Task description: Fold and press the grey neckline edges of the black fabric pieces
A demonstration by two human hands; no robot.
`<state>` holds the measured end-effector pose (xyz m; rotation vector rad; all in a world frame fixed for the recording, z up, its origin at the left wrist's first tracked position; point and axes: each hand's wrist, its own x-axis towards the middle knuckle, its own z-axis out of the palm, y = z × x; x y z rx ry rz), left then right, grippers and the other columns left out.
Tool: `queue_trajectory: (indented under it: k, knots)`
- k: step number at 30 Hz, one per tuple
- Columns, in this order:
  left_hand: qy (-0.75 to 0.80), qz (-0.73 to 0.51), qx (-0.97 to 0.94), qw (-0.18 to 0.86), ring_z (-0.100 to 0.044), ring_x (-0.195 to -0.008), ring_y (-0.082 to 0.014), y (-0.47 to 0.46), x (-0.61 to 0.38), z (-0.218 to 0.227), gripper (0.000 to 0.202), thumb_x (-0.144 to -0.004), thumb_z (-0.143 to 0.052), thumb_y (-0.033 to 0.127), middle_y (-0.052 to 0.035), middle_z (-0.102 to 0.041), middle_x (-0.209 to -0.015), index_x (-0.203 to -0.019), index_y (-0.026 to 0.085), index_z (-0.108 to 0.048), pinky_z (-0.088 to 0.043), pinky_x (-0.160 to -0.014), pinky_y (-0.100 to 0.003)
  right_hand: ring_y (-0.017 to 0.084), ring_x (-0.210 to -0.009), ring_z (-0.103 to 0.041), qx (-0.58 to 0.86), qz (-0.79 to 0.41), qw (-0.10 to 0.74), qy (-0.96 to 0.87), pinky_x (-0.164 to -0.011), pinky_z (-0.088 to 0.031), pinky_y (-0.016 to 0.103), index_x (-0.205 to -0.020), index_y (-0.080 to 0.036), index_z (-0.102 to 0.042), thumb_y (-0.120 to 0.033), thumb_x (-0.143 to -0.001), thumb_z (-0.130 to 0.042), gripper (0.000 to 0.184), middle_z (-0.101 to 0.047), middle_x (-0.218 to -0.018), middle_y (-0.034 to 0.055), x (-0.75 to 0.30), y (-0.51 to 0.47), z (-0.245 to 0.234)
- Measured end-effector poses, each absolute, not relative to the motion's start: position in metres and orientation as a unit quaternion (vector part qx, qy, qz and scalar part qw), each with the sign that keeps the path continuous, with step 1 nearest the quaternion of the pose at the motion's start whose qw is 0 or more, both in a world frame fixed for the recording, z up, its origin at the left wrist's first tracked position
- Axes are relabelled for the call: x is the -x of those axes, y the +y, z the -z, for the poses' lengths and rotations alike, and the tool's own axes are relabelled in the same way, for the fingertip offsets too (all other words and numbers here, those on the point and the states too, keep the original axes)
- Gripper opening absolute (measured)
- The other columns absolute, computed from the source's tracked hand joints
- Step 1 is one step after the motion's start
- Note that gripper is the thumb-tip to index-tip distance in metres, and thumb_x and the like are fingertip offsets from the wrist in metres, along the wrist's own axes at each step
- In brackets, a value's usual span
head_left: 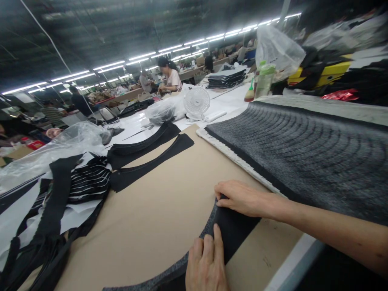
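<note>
A curved dark grey fabric piece lies on the tan paper-covered table close to me. My left hand rests on its lower part, fingers flat and pressed on the cloth. My right hand lies flat on its upper end, fingers stretched toward the left edge. Neither hand grips anything.
A wide stack of curved grey fabric lies to the right. Black curved strips and striped cloth sit at left, with clear plastic bags. A small white fan and bottles stand farther back. Other people work at distant tables.
</note>
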<state>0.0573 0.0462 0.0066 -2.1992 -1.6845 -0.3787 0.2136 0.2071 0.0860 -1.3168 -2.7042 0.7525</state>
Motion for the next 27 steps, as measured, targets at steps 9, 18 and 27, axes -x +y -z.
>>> queue_trajectory:
  k: [9,18,27]
  knots:
    - [-0.600,0.123,0.776,0.154,-0.047,-0.085,-0.0207,0.050,-0.057,-0.013,0.053,-0.079,-0.051,0.006,-0.0077,-0.057,-0.097,-0.131,0.016,-0.055,-0.042,-0.073,-0.032,0.020,-0.078,-0.059,0.436,-0.232,0.044,-0.868,-0.062,-0.030,0.027,-0.080,-0.020,-0.059,-0.023,-0.080,-0.069,0.010,-0.065,-0.082,0.0021,-0.213,0.206,-0.079]
    - [-0.595,0.118,0.776,0.170,-0.051,-0.091,-0.0209,0.054,-0.061,-0.013,0.046,-0.080,-0.050,0.004,-0.0084,-0.059,-0.103,-0.124,0.016,-0.059,-0.044,-0.077,-0.032,0.015,-0.068,-0.055,0.465,-0.281,0.123,-0.831,-0.058,-0.032,0.024,-0.090,-0.020,-0.054,-0.030,-0.081,-0.072,0.023,-0.060,-0.075,-0.0018,-0.227,0.210,-0.067]
    - [-0.572,0.129,0.776,0.233,-0.051,-0.089,-0.0209,0.055,-0.059,-0.004,0.043,-0.081,-0.050,0.003,-0.0088,-0.059,-0.102,-0.120,0.016,-0.062,-0.045,-0.072,-0.031,0.009,-0.049,-0.051,0.456,-0.353,0.136,-0.805,-0.050,-0.033,0.021,-0.081,-0.019,-0.048,-0.015,-0.090,-0.049,0.010,-0.055,-0.061,-0.0058,-0.233,0.216,-0.064]
